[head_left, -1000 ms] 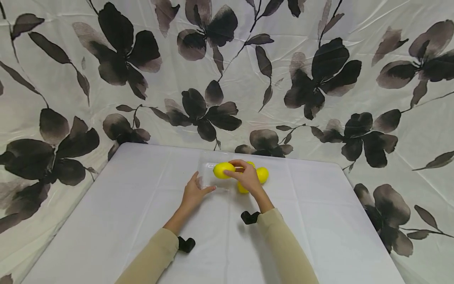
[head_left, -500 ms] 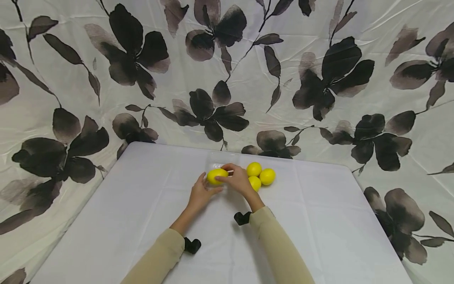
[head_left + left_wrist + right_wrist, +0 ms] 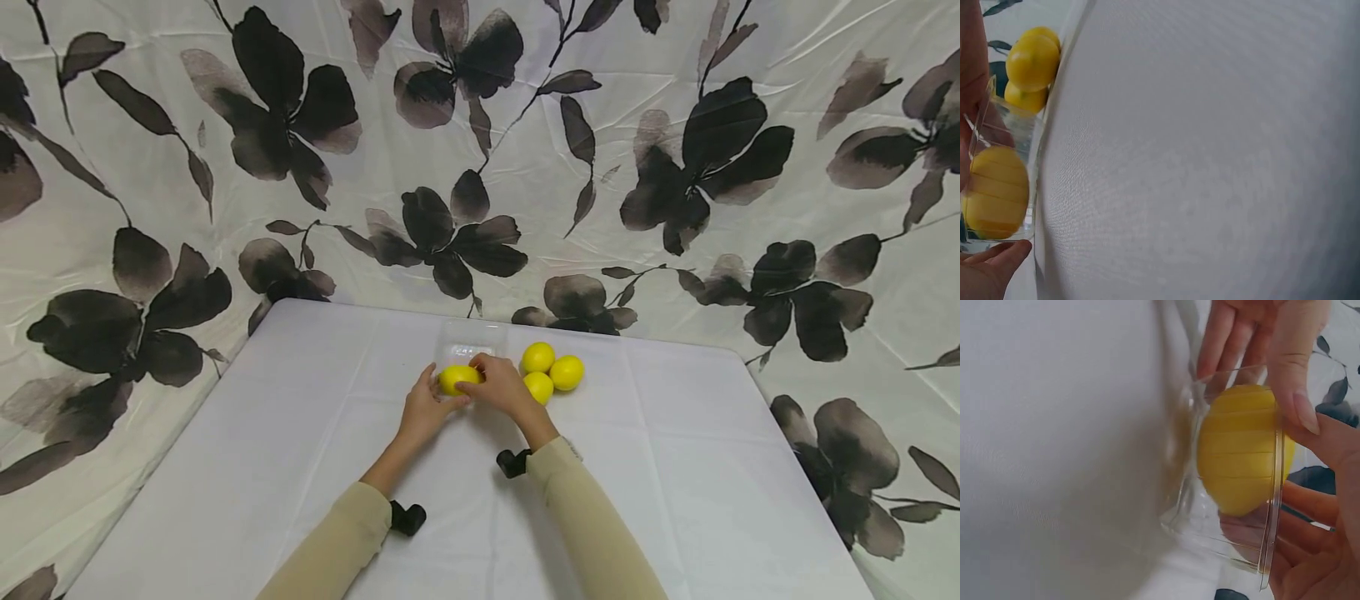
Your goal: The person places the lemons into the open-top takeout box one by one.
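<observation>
Head view: right hand (image 3: 504, 387) pinching lemon (image 3: 456, 381) inside clear container (image 3: 470, 340), near far edge of tabletop (image 3: 315, 467); left hand (image 3: 424, 410) gripping container. Apparently placing step; next move likely calling for release.

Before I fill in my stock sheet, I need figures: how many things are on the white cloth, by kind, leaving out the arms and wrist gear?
Yellow lemons: 4 (3 grouped together, 1 apart)
Clear plastic container: 1
Total: 5
</observation>
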`<state>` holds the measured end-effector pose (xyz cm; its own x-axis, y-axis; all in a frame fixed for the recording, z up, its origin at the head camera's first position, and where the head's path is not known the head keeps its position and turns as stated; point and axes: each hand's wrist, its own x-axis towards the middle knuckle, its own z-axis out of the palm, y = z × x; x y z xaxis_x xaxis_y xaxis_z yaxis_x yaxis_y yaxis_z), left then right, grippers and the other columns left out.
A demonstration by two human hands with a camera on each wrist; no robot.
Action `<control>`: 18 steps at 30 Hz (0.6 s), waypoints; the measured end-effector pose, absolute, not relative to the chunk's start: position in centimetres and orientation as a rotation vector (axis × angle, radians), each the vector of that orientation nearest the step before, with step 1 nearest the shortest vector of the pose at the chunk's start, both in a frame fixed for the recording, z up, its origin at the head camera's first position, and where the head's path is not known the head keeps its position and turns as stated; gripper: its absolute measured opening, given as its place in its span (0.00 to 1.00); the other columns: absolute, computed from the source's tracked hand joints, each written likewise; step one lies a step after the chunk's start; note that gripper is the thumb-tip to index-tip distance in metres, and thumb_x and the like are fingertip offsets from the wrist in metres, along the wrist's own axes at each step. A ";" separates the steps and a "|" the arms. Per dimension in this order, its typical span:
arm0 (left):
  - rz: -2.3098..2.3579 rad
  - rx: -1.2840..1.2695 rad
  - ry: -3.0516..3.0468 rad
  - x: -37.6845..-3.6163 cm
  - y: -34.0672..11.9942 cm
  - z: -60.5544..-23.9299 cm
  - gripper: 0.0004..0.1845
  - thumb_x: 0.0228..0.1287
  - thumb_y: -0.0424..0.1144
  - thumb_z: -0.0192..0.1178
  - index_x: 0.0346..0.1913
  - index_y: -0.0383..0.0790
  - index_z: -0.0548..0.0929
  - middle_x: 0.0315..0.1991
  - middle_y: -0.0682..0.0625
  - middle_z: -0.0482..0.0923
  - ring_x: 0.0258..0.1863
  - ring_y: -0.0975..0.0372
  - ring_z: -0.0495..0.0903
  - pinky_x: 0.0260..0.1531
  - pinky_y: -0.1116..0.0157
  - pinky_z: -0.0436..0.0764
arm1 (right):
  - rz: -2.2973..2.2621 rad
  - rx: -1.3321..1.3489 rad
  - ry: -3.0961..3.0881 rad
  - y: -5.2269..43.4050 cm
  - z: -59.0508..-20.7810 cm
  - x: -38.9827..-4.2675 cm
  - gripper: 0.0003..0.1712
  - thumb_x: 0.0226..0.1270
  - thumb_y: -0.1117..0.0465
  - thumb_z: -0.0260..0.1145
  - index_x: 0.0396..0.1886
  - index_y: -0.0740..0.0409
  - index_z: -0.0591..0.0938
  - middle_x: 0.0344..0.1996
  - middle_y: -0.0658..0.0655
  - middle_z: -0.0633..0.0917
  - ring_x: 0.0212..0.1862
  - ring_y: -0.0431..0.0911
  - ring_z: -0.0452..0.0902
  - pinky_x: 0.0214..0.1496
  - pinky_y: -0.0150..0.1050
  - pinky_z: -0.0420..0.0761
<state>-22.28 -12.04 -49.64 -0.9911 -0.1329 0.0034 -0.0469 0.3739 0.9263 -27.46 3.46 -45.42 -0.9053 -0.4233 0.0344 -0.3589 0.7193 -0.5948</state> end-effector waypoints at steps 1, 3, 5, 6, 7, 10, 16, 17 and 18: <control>-1.699 0.162 -2.540 -22.3 -12.1 -49.6 0.51 0.55 0.42 0.74 0.74 0.27 0.56 0.66 0.29 0.70 0.47 0.49 0.80 0.48 0.55 0.80 | -0.917 -0.653 2.825 3.4 -45.4 -27.4 0.26 0.63 0.47 0.70 0.51 0.62 0.81 0.42 0.59 0.86 0.39 0.46 0.77 0.47 0.41 0.80; -1.689 0.159 -2.539 -22.3 -12.0 -49.6 0.50 0.55 0.42 0.74 0.74 0.27 0.57 0.65 0.30 0.71 0.44 0.51 0.79 0.46 0.56 0.79 | -0.884 -0.666 2.849 3.4 -45.3 -27.3 0.27 0.64 0.48 0.70 0.53 0.63 0.81 0.44 0.59 0.86 0.39 0.46 0.77 0.47 0.41 0.80; -1.689 0.159 -2.540 -22.2 -11.9 -49.5 0.50 0.54 0.42 0.74 0.74 0.27 0.57 0.65 0.30 0.71 0.44 0.50 0.79 0.47 0.55 0.79 | -0.878 -0.669 2.863 3.5 -45.3 -27.2 0.27 0.64 0.48 0.70 0.54 0.63 0.81 0.46 0.59 0.86 0.42 0.47 0.78 0.50 0.43 0.80; -1.690 0.157 -2.540 -22.2 -11.9 -49.5 0.51 0.54 0.43 0.74 0.74 0.27 0.57 0.66 0.29 0.70 0.46 0.49 0.79 0.48 0.54 0.79 | -0.892 -0.669 2.864 3.6 -45.2 -27.2 0.27 0.64 0.48 0.69 0.55 0.63 0.81 0.48 0.59 0.86 0.44 0.48 0.79 0.52 0.44 0.80; -1.689 0.156 -2.538 -22.1 -11.8 -49.4 0.51 0.54 0.43 0.74 0.74 0.27 0.56 0.66 0.29 0.69 0.48 0.47 0.79 0.50 0.53 0.79 | -0.908 -0.669 2.865 3.7 -45.2 -27.2 0.27 0.65 0.48 0.69 0.56 0.62 0.81 0.49 0.59 0.86 0.46 0.49 0.80 0.54 0.44 0.80; -1.682 0.159 -2.538 -22.1 -11.7 -49.4 0.53 0.53 0.48 0.75 0.74 0.27 0.57 0.67 0.28 0.67 0.57 0.42 0.78 0.56 0.49 0.78 | -1.035 -0.667 2.844 4.3 -45.1 -27.2 0.27 0.65 0.49 0.69 0.56 0.62 0.82 0.52 0.60 0.85 0.52 0.52 0.81 0.58 0.47 0.80; -1.710 0.191 -2.548 -22.4 -11.7 -49.6 0.53 0.54 0.46 0.74 0.75 0.30 0.55 0.70 0.29 0.65 0.65 0.40 0.71 0.63 0.47 0.74 | -1.389 -0.610 2.763 6.5 -45.0 -27.4 0.26 0.63 0.53 0.72 0.55 0.64 0.82 0.52 0.63 0.85 0.54 0.55 0.82 0.59 0.47 0.81; -1.702 0.195 -2.562 -22.5 -11.7 -49.6 0.53 0.55 0.46 0.74 0.75 0.30 0.54 0.70 0.30 0.64 0.65 0.40 0.71 0.63 0.47 0.74 | -1.429 -0.586 2.754 6.9 -45.0 -27.5 0.26 0.63 0.53 0.72 0.55 0.64 0.81 0.52 0.63 0.85 0.55 0.56 0.81 0.60 0.47 0.80; -1.695 0.199 -2.574 -22.6 -11.7 -49.6 0.52 0.56 0.45 0.73 0.76 0.30 0.54 0.70 0.31 0.64 0.65 0.41 0.71 0.63 0.47 0.73 | -1.463 -0.561 2.750 7.4 -45.0 -27.5 0.25 0.63 0.54 0.72 0.55 0.64 0.81 0.53 0.63 0.84 0.55 0.56 0.81 0.60 0.47 0.80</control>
<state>-22.58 -11.72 -49.64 -0.9903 -0.1362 -0.0263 -0.0780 0.3898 0.9176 -27.50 7.40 -44.99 -0.9369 -0.2972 0.1840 -0.3187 0.5101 -0.7989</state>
